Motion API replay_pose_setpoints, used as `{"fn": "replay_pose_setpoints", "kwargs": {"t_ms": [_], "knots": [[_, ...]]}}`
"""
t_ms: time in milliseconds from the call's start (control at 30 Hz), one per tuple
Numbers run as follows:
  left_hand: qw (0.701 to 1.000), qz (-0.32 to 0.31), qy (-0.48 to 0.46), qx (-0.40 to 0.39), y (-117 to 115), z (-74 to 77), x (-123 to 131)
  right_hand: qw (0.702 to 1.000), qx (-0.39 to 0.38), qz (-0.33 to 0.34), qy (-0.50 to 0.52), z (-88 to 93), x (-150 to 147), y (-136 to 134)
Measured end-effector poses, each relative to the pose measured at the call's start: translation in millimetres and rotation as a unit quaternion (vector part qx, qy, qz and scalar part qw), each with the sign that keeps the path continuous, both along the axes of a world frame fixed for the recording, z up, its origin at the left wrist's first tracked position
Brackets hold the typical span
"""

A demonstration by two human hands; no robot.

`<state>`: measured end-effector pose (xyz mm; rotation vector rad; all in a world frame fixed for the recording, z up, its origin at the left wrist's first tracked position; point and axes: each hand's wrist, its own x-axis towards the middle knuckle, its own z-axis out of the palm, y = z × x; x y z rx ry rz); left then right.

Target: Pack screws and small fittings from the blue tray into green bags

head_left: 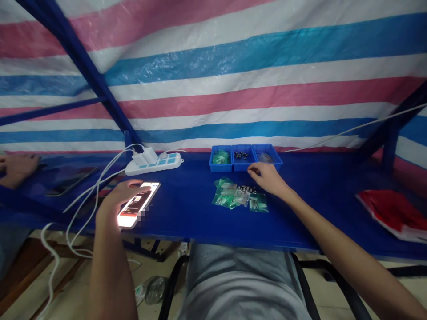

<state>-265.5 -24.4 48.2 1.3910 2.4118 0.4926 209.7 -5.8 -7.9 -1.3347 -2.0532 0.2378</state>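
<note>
My left hand (115, 200) grips a lit smartphone (139, 204) over the left part of the blue table (193, 218), thumb across the screen. My right hand (268, 178) reaches forward, fingers curled down on the table just in front of the blue bins (245, 158). It lies beside a small pile of green packets and small dark parts (238, 195). Whether the fingers pinch anything is hidden. The bins hold green packets, dark small parts and clear pieces.
A white power strip (154, 163) with chargers and white cables sits at the back left. A dark phone (71, 181) lies further left, near another person's hand (16, 169). A red and white bag (393, 213) lies at right. A striped tarp hangs behind.
</note>
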Motion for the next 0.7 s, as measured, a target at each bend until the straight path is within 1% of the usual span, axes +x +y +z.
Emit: {"fn": "replay_pose_setpoints", "kwargs": {"t_ms": [33,67,433,500,600,700], "knots": [[0.999,-0.018,-0.033,-0.004,-0.5,0.8,1.7,1.000,-0.001,-0.001,0.002,-0.1,0.2,0.2],[0.999,-0.024,-0.043,-0.011,-0.7,1.0,2.6,1.000,-0.002,-0.001,0.004,-0.1,0.4,0.3],[0.999,-0.021,-0.033,0.012,1.7,-4.7,-2.2,1.000,0.007,0.000,0.002,2.8,-0.6,-2.0],[1.000,-0.011,-0.015,0.024,6.1,-7.8,-7.0,1.000,0.003,0.001,0.000,2.8,-0.7,-1.8],[0.998,-0.004,0.040,0.048,12.6,-10.1,-12.6,1.000,-0.006,0.005,-0.007,4.1,-0.8,-2.2],[0.995,-0.005,0.071,0.065,11.7,-2.6,-5.3,1.000,-0.015,0.007,-0.015,7.7,-0.9,-3.8]]}}
